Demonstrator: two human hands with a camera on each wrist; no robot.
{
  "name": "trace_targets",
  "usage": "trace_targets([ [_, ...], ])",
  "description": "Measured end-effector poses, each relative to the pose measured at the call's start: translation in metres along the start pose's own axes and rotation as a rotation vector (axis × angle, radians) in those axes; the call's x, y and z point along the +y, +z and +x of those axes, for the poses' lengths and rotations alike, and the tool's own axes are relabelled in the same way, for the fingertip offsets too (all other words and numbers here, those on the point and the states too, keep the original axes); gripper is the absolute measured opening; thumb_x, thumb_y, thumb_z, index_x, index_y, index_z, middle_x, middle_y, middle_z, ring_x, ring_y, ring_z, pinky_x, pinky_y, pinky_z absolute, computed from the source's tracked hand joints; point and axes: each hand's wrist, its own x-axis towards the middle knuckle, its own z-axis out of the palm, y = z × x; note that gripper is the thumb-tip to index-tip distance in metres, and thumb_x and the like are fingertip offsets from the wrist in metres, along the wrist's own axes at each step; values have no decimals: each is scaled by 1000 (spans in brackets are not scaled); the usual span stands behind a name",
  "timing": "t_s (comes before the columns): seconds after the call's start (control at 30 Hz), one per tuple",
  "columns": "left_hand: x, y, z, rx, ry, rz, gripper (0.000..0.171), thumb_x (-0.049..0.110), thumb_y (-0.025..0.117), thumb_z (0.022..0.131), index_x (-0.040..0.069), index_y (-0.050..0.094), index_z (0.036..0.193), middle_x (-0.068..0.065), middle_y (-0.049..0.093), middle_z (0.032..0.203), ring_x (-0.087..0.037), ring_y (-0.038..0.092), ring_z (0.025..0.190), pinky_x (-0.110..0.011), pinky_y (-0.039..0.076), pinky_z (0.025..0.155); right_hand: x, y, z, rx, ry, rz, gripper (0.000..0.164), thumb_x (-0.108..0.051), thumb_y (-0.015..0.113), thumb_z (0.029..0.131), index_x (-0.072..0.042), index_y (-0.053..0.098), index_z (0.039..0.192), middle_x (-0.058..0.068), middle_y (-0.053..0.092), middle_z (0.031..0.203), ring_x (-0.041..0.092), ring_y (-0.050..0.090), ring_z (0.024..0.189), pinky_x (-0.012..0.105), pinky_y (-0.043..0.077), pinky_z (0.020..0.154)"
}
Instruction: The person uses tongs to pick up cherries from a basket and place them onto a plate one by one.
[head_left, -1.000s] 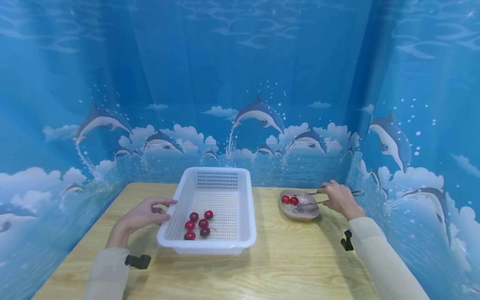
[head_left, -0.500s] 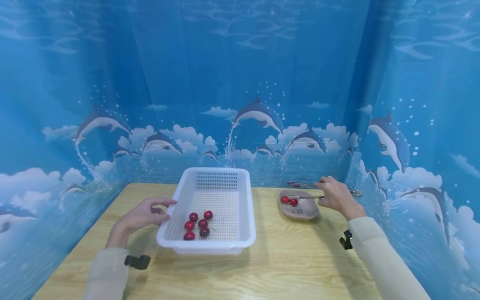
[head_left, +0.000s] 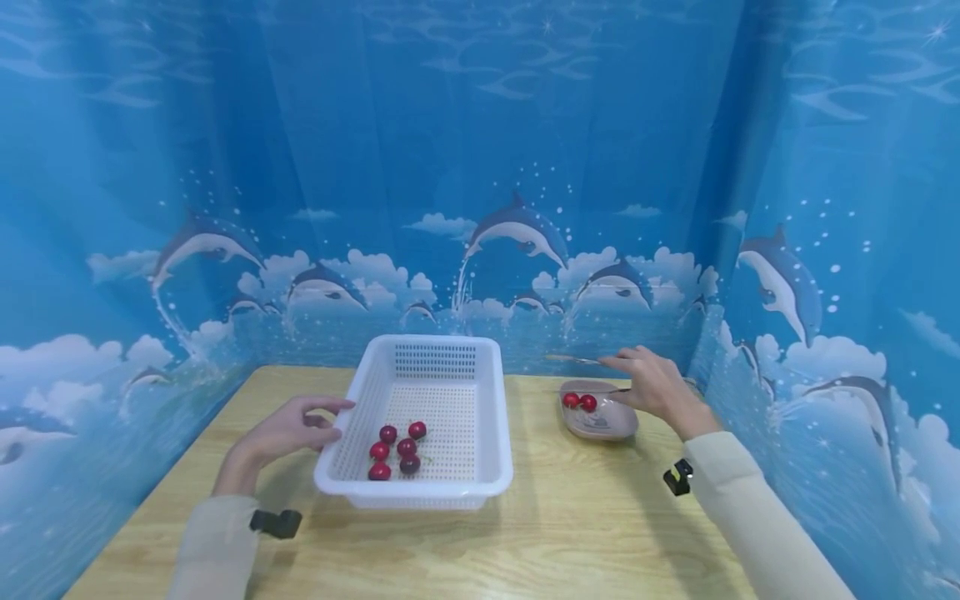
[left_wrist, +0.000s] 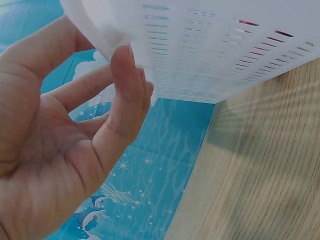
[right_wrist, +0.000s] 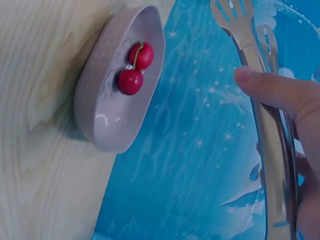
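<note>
My left hand [head_left: 288, 429] pinches the left rim of a white perforated plastic basket [head_left: 491, 433], thumb and fingers on either side of the edge. Several dark red cherries [head_left: 407, 447] lie in the basket's near left part. In my right hand [head_left: 652, 387] is a pair of metal serving tongs [right_wrist: 272, 150] with slotted, fork-like ends, pointing left. Their two arms stand apart, with nothing between the ends. Below and beside them is a small beige bowl [right_wrist: 107, 115] holding two bright red cherries [right_wrist: 130, 81] that touch; a green stem lies across them. In the right wrist view most fingers are hidden behind the tongs.
Basket and bowl stand on a light wood-grain table [head_left: 570, 517], the bowl right of the basket near the back edge. A blue curtain [head_left: 480, 167] printed with dolphins hangs close behind the table and along both sides.
My right hand has lifted the tongs out of the bowl, turned them and moved them left and slightly up. Both cherries remain in the bowl. My left hand and the basket have stayed put.
</note>
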Motion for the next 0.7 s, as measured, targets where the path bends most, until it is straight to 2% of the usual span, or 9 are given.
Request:
trace_targets([
  [0.27,0,0,0,2,-9,11,61,20,73,96,-2,51,148,-30,55,140,-31,71,111,-44,64,84,-15,-6,8,40,-46,12,61,-34,93,75,-16,73,130,13,76,121,41,70,107,33,53,51],
  [0.6,0,0,1,4,-13,10,60,20,73,96,-2,51,148,-30,55,139,-30,71,110,-43,64,84,-35,-21,24,112,-120,1,59,-33,94,73,-20,75,128,7,77,119,31,68,100,21,37,45],
  [0.7,0,0,1,3,-14,7,60,20,73,96,-2,51,148,-30,55,139,-30,71,110,-43,64,84,-42,-24,29,124,-144,16,59,-34,93,73,-20,74,128,6,77,119,30,68,101,21,37,45],
])
